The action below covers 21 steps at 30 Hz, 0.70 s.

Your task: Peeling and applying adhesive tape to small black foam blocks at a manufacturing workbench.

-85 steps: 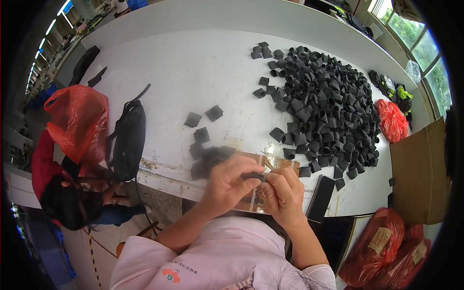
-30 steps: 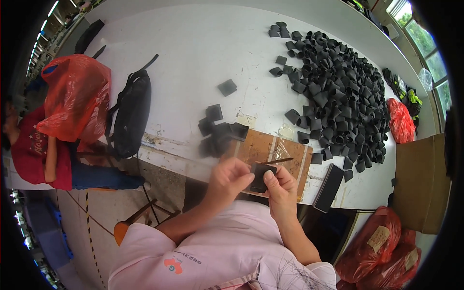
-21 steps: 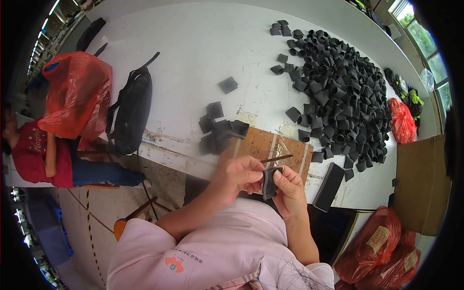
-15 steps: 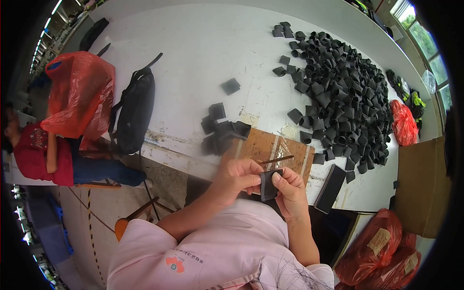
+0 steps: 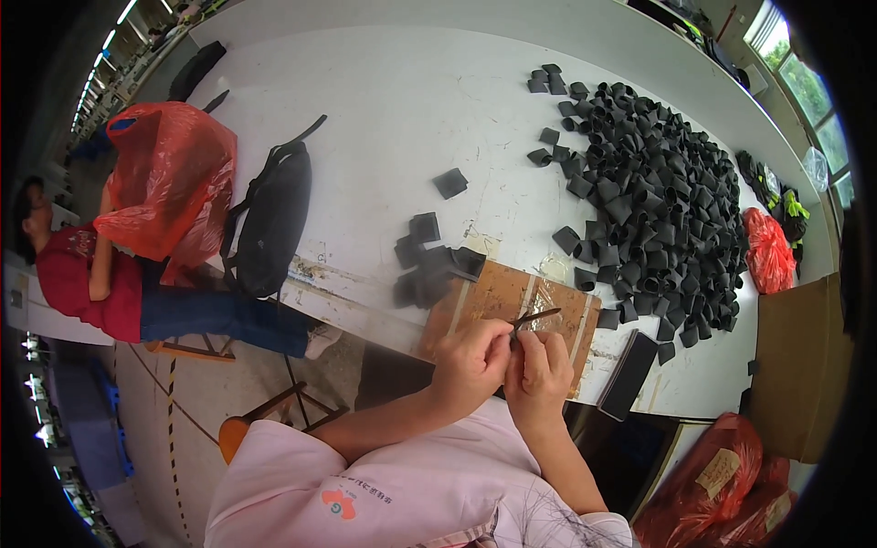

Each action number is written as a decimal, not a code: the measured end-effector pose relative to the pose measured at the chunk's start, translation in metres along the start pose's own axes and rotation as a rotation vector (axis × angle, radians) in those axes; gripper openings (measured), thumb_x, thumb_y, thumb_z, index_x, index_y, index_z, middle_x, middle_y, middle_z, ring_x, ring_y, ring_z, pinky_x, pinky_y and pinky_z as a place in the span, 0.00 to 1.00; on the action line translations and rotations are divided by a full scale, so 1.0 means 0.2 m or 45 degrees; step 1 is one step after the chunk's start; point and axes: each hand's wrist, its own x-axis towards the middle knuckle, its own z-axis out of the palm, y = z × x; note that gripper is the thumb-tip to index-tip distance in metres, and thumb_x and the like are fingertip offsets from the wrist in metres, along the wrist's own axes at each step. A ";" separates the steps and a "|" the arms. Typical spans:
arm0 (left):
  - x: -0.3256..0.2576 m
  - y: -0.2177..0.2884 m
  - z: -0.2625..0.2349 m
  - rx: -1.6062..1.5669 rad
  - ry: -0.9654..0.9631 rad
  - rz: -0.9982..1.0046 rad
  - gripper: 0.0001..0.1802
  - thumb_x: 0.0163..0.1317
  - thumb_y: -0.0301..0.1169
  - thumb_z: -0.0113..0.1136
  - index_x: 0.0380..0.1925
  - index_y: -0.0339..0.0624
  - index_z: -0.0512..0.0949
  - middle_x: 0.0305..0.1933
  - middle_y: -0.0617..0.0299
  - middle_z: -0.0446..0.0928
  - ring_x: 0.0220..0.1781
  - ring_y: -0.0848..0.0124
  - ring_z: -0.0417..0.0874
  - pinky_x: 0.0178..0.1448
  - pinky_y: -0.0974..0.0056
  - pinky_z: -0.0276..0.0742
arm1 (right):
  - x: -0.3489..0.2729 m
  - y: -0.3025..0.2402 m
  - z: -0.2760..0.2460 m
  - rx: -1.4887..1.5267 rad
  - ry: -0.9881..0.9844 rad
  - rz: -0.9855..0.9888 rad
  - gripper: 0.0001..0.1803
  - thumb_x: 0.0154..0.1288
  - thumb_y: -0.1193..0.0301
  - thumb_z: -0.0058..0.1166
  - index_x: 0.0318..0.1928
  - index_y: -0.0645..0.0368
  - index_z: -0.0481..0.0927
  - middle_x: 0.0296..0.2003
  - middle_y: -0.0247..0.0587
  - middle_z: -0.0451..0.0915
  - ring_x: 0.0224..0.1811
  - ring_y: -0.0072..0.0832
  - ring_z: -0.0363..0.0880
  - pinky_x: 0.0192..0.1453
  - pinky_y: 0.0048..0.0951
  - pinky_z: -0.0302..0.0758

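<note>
left hand (image 5: 470,365) + right hand (image 5: 539,374): pinch thin dark strip (image 5: 534,319) | over brown board (image 5: 498,301)

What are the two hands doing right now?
Left hand: closed, pinching a thin dark strip.
Right hand: closed on the same strip.

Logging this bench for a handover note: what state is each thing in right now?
Left hand: closed, pinching a thin dark strip.
Right hand: closed, against the left hand at the strip.
Brown board: flat at the table's edge.
Black pieces: loose heap.
Small stack: piled beside the board.
Black bag: lying flat.
Red bag: full, slumped.
</note>
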 end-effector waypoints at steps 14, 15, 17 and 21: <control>0.09 0.08 -0.03 -0.747 -0.136 -0.591 0.07 0.49 0.16 0.49 0.29 0.34 0.70 0.23 0.65 0.73 0.14 0.86 0.64 0.16 0.78 0.57 | 0.09 0.03 -0.12 1.978 -0.379 1.136 0.11 0.60 0.67 0.51 0.26 0.60 0.71 0.19 0.29 0.65 0.19 0.15 0.58 0.20 0.15 0.54; 0.12 0.08 -0.04 -0.921 -0.192 -0.815 0.07 0.49 0.15 0.49 0.30 0.34 0.70 0.24 0.63 0.74 0.12 0.86 0.63 0.14 0.78 0.56 | 0.13 0.02 -0.15 1.974 -0.367 1.136 0.11 0.60 0.67 0.51 0.26 0.60 0.71 0.19 0.29 0.65 0.19 0.15 0.58 0.20 0.15 0.54; 0.23 0.08 -0.10 -1.461 -0.290 -1.013 0.08 0.51 0.16 0.48 0.33 0.34 0.69 0.25 0.60 0.75 0.10 0.86 0.63 0.12 0.76 0.55 | 0.22 0.00 -0.21 1.545 -0.362 0.936 0.11 0.61 0.66 0.51 0.27 0.60 0.72 0.18 0.26 0.65 0.18 0.13 0.57 0.20 0.14 0.54; 0.30 0.07 -0.12 -2.486 -0.776 -1.246 0.08 0.56 0.19 0.46 0.37 0.38 0.69 0.24 0.64 0.72 0.08 0.86 0.57 0.11 0.78 0.51 | 0.38 0.02 -0.22 1.639 -0.481 0.906 0.12 0.60 0.64 0.51 0.29 0.60 0.73 0.19 0.24 0.66 0.18 0.11 0.56 0.21 0.13 0.54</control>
